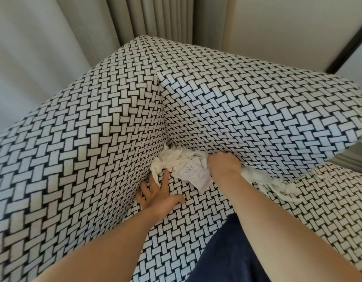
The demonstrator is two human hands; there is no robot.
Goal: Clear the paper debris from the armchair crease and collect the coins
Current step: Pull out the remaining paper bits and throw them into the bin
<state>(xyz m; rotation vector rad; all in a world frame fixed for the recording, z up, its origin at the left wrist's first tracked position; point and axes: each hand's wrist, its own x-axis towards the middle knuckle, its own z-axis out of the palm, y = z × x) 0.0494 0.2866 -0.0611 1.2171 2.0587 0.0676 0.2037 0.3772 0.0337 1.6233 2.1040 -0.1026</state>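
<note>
White crumpled paper shreds and a printed slip fill the back corner crease of the black-and-white woven-pattern fabric armchair; no coins show. The right hand curls into the heap, gripping a wad, while the left hand lies flat and spread on the seat. A hard tug could tear the thin strips, leaving bits wedged.
</note>
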